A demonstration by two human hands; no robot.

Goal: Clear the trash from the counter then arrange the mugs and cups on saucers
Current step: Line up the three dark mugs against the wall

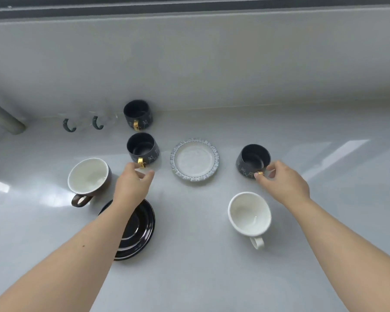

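A brown mug (pixel 89 176) is set leftmost, the black saucer (pixel 142 233) beside it. The left hand (pixel 133 183) is curled at the gold handle of the middle dark mug (pixel 142 148); a grip cannot be told. A patterned saucer (pixel 194 159) lies between. The right dark mug (pixel 253 159) is pinched by its handle in the right hand (pixel 284 181). Pale counter (pixel 324 221) is spread rightward to the back wall (pixel 212 64).

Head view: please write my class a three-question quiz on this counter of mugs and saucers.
1. True or false: a mug stands on the patterned saucer.
2. How many dark gold-handled mugs stand on the counter?
3. The right hand pinches the handle of: A) a white cup, B) a dark gold-handled mug, C) a brown mug.
Key: 1 false; 2 three; 3 B.
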